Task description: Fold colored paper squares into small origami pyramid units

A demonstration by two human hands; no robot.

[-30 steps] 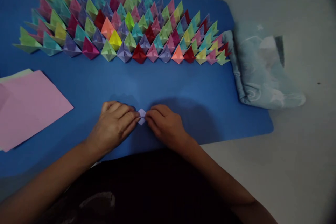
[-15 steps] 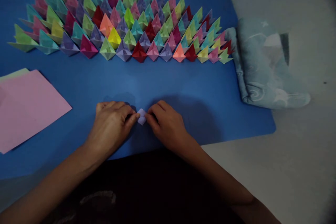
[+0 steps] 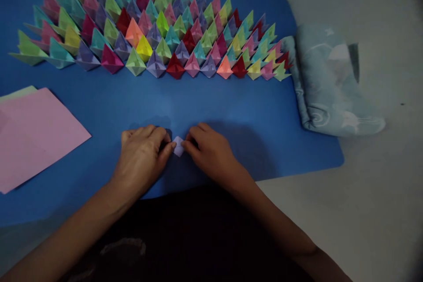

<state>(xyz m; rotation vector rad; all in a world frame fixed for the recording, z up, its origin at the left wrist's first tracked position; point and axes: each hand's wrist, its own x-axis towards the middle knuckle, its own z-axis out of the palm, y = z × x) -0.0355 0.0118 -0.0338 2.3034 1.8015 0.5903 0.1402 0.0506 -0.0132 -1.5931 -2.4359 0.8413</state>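
Between my hands is a small folded piece of pale purple paper (image 3: 178, 146), diamond-shaped, close above or on the blue table. My left hand (image 3: 142, 152) pinches its left corner between thumb and forefinger. On the other side, the thumb and fingers of my right hand (image 3: 209, 152) close on its right corner. The fingertips hide both side corners. Beyond my hands stand rows of folded paper boats (image 3: 155, 65) in many colours, packed closely together.
A pink paper sheet (image 3: 42, 136) lies at the left over a pale green sheet (image 3: 20, 93). A folded grey-blue cloth with white patterns (image 3: 330, 83) rests at the right edge of the blue table (image 3: 139, 97).
Both hands keep their pinch on the purple paper, and the right fingers have shifted slightly. The view has moved a little, so the cloth appears slightly further left.
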